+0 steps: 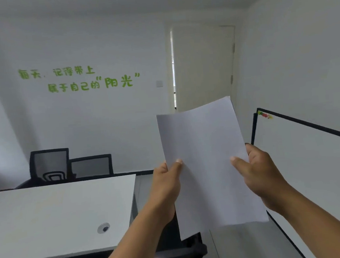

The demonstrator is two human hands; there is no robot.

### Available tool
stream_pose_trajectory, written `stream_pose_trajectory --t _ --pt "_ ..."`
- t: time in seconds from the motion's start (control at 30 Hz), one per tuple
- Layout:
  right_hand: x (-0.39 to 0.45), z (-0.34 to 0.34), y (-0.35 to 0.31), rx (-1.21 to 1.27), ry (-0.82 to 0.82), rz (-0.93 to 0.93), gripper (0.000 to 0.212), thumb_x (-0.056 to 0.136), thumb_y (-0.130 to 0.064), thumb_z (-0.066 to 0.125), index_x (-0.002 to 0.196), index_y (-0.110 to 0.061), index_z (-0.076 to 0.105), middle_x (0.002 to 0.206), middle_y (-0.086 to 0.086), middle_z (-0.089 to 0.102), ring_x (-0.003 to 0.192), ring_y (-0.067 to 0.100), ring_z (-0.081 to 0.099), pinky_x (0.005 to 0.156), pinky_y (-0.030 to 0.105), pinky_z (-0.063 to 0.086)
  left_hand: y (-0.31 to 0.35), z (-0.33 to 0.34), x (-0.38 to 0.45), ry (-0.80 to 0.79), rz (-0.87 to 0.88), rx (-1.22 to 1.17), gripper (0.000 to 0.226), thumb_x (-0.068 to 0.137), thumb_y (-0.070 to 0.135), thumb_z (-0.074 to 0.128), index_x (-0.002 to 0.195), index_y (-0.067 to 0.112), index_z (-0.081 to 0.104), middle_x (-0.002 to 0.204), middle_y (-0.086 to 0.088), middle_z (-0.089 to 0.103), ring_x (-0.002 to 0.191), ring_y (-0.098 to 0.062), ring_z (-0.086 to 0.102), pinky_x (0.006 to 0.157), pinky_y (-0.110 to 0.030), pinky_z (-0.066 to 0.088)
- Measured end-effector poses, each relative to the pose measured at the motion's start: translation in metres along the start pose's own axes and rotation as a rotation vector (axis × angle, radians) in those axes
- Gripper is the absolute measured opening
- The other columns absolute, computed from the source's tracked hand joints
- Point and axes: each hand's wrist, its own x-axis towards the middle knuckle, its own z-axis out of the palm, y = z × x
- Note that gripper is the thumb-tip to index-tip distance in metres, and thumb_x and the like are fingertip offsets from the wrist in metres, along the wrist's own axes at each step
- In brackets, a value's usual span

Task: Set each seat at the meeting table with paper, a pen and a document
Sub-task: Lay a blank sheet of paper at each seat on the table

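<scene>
Both of my hands hold up a blank white sheet of paper (207,162) in front of me, to the right of the table. My left hand (166,182) pinches its left edge, thumb on the front. My right hand (257,174) grips its right edge, thumb on the front too. The sheet stands nearly upright and bends slightly. The white meeting table (55,217) lies at the lower left, with a round cable grommet (103,228) near its front edge. No pen or document shows on the table.
Two black mesh office chairs (50,166) stand behind the table's far edge. Another black chair (176,253) sits below the paper. A black-framed whiteboard (311,157) leans at the right. A door (202,64) stands ajar at the back wall.
</scene>
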Motion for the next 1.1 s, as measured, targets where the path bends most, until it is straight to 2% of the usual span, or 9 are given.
stream_pose_trajectory --t 0.1,0.17,0.33,0.5,0.57,0.7,0.8,0.9,1.1 --pt "0.044 0.037 0.0 -0.006 -0.046 0.004 0.017 0.11 -0.023 0.059 0.119 -0.029 0.072 0.108 -0.017 0.081 0.1 0.012 0.079 0.093 0.047 0.065 0.002 -0.022 0.039 0.03 0.017 0.004 0.024 0.115 0.032 0.052 0.11 0.026 0.075 0.094 0.005 0.084 0.088 -0.016 0.078 0.073 -0.03 0.063" --pt "0.07 0.058 -0.001 0.003 -0.082 0.009 0.017 0.11 -0.023 0.058 0.118 -0.031 0.071 0.108 -0.017 0.081 0.101 0.015 0.079 0.091 0.048 0.066 0.005 -0.036 0.062 0.06 0.016 0.005 0.024 0.115 0.035 0.052 0.115 0.027 0.074 0.095 0.01 0.084 0.096 -0.019 0.078 0.079 -0.034 0.062" --pt "0.129 0.1 0.007 0.059 -0.174 0.012 0.019 0.111 -0.017 0.057 0.116 -0.029 0.072 0.106 -0.014 0.082 0.099 0.017 0.08 0.091 0.047 0.066 0.004 -0.056 0.12 0.161 0.03 0.038 0.022 0.114 0.033 0.055 0.113 0.026 0.075 0.098 0.007 0.084 0.089 -0.015 0.08 0.078 -0.036 0.064" --pt "0.199 0.132 0.037 0.099 -0.283 0.011 0.021 0.11 -0.016 0.056 0.116 -0.029 0.072 0.109 -0.011 0.082 0.1 0.018 0.08 0.093 0.052 0.065 -0.01 -0.059 0.175 0.257 0.016 0.05 0.021 0.113 0.032 0.057 0.12 0.024 0.075 0.106 0.007 0.085 0.101 -0.021 0.081 0.091 -0.044 0.066" --pt "0.236 0.146 0.054 0.105 -0.337 0.002 0.021 0.11 -0.016 0.056 0.116 -0.028 0.073 0.108 -0.01 0.083 0.1 0.019 0.081 0.093 0.054 0.065 -0.019 -0.054 0.204 0.326 0.019 0.046 0.021 0.112 0.032 0.058 0.12 0.024 0.075 0.106 0.007 0.085 0.1 -0.021 0.081 0.09 -0.045 0.066" --pt "0.302 0.175 0.082 0.107 -0.484 -0.015 0.02 0.109 -0.017 0.057 0.112 -0.028 0.073 0.106 -0.007 0.083 0.097 0.022 0.081 0.09 0.055 0.066 -0.039 -0.049 0.249 0.467 0.015 0.055 0.021 0.113 0.031 0.057 0.118 0.025 0.076 0.104 0.009 0.085 0.095 -0.018 0.082 0.082 -0.038 0.064" --pt "0.346 0.204 0.101 0.076 -0.624 -0.009 0.017 0.108 -0.019 0.058 0.112 -0.027 0.073 0.102 -0.008 0.083 0.091 0.021 0.082 0.086 0.054 0.067 -0.056 -0.046 0.275 0.587 -0.05 0.027 0.024 0.113 0.032 0.055 0.116 0.023 0.077 0.105 0.004 0.085 0.1 -0.024 0.082 0.089 -0.045 0.066" --pt "0.373 0.24 0.117 0.065 -0.769 0.01 0.017 0.108 -0.02 0.058 0.113 -0.028 0.073 0.103 -0.01 0.083 0.09 0.018 0.082 0.086 0.053 0.067 -0.073 -0.055 0.292 0.698 -0.097 0.0 0.024 0.113 0.031 0.055 0.115 0.022 0.077 0.105 0.004 0.085 0.099 -0.025 0.082 0.094 -0.05 0.066" --pt "0.397 0.323 0.144 0.034 -0.99 0.052 0.024 0.108 -0.016 0.054 0.119 -0.029 0.072 0.102 -0.011 0.084 0.088 0.017 0.083 0.086 0.051 0.067 -0.111 -0.093 0.32 0.887 -0.186 -0.073 0.023 0.111 0.026 0.055 0.116 0.022 0.077 0.104 0.002 0.085 0.096 -0.025 0.083 0.094 -0.05 0.066"
